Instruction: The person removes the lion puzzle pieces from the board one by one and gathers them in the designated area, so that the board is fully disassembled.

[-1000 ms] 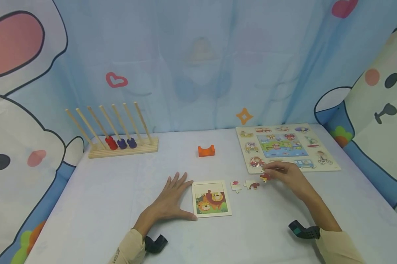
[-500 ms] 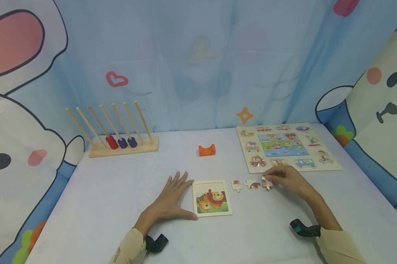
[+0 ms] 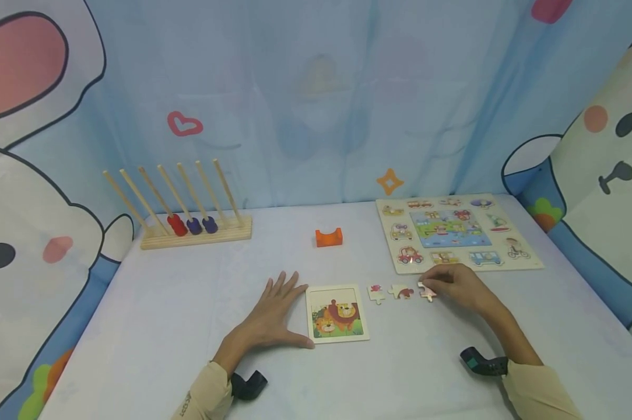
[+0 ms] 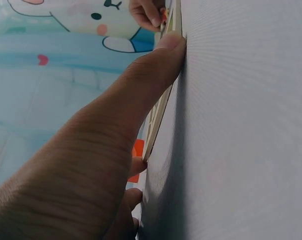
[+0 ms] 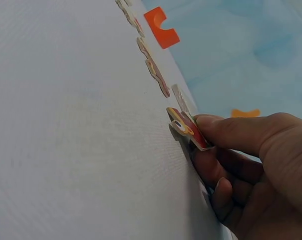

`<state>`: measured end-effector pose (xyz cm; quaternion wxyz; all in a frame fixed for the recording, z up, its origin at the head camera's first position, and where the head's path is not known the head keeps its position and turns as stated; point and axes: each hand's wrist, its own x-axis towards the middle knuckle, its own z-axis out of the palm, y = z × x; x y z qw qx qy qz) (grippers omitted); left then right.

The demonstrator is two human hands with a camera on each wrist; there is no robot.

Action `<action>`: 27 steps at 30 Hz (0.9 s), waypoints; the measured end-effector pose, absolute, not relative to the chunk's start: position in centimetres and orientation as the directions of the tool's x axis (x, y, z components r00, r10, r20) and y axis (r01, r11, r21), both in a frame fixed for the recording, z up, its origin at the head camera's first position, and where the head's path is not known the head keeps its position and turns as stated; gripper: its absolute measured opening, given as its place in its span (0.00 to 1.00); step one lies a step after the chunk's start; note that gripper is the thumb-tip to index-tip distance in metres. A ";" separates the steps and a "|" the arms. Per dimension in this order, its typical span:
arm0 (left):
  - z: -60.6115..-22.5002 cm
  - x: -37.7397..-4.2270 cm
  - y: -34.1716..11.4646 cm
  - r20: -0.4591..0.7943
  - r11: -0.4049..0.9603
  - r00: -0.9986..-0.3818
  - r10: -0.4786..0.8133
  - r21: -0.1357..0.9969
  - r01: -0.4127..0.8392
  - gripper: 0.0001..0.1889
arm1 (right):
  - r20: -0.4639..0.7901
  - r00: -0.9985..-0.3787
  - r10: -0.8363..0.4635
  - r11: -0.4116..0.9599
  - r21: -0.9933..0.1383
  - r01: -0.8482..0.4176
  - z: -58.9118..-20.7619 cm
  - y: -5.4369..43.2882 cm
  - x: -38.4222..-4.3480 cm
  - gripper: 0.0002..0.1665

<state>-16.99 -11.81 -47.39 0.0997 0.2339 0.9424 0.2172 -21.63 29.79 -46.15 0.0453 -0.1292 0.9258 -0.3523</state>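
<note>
Head view, biggest first: blue curtain w/ cartoon animals, then white-covered table. Vehicle board lies at table's far R corner; wooden peg stand at far L corner, w/ red + dark-blue beads low on its pegs. L hand: fingers spread, clasping nothing, thumb + index tip touching near-L and far-L corners of puzzle tray, flat mid-table; its lion pic has a blank strip along the far edge. R hand: thumb + fingertips pinching a pc just off vehicle board's near edge. Orange block, notched, sits near table's far edge. Off tray's R edge, in a row: red-marked pc, brown-marked pc, then held pc, tilted; can't tell if it touches the cloth.

Handling (my guess): held pc thin, stiff, v. light, prob. wood or thick card; printed face maybe slick, knobs the weak spot, so pinch body by opp. edges. Tray prob. light too, may slide; steady by rim or corners.

Writing: lettering on L sleeve, too blurred to read; no legible brand on R wrist unit.
</note>
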 end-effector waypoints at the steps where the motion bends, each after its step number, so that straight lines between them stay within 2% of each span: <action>1: -47.4 -17.0 -11.8 -0.081 0.794 -0.870 0.486 0.457 0.401 0.59 | 0.011 -0.963 -0.270 0.720 -0.662 -0.209 -46.1 29.8 -21.6 0.08; 18: -47.5 -17.1 -11.8 -0.085 0.793 -0.868 0.489 0.457 0.402 0.59 | 0.048 -0.964 -0.261 0.746 -0.624 -0.233 -46.5 29.3 -21.7 0.07; 27: -47.5 -17.0 -11.8 -0.081 0.797 -0.870 0.487 0.449 0.405 0.59 | 0.057 -0.965 -0.257 0.749 -0.618 -0.236 -46.4 29.3 -21.6 0.10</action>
